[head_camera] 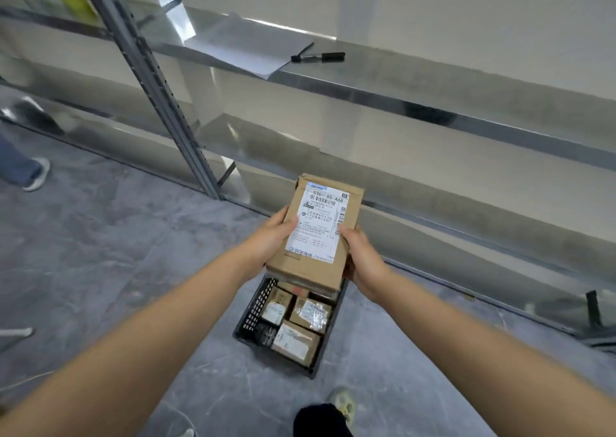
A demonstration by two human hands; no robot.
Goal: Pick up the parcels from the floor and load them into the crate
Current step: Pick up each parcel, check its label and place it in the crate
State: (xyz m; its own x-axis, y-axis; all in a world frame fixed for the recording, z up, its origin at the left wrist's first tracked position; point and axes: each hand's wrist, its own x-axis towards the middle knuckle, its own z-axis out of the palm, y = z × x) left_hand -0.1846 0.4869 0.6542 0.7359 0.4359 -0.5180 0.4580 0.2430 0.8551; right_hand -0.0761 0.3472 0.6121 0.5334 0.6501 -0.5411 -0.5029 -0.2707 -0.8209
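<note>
A flat brown cardboard parcel (pixel 316 233) with a white shipping label is held in the air between both hands. My left hand (pixel 271 238) grips its left edge, thumb on the label. My right hand (pixel 361 260) grips its right edge. Directly below, on the floor, stands a black plastic crate (pixel 253 313) with perforated walls. Several small brown parcels (pixel 295 340) with labels lie inside it. The held parcel hides the crate's far end.
A metal shelving rack (pixel 433 103) runs across behind the crate, with an upright post (pixel 160 90). On its shelf lie paper sheets (pixel 253 46) and a black marker (pixel 318 57). Another person's shoe (pixel 36 173) is at the left. My own foot (pixel 340 403) is near the bottom.
</note>
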